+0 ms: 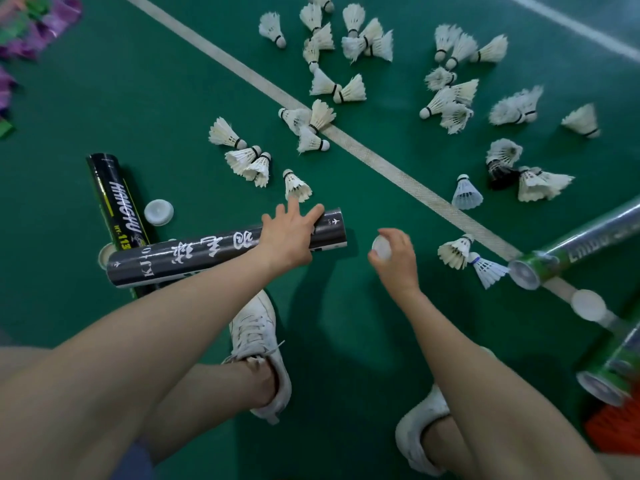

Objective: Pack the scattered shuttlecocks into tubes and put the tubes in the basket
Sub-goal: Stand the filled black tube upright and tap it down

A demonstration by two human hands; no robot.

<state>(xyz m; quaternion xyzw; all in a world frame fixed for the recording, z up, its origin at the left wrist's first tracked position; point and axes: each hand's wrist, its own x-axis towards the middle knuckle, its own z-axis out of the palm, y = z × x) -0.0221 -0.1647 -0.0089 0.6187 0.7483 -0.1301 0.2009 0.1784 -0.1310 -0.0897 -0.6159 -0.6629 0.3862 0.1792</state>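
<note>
Left hand (289, 239), fingers spread, rests on the probably light, stiff tube (207, 252); right hand (396, 261) grips a cap (381, 248). Best grasped mid-length.

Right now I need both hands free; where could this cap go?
Set the cap on bare floor left of the white line beyond the black tube, or between your shoes. Shuttlecocks crowd past the line, tubes the right edge.
</note>
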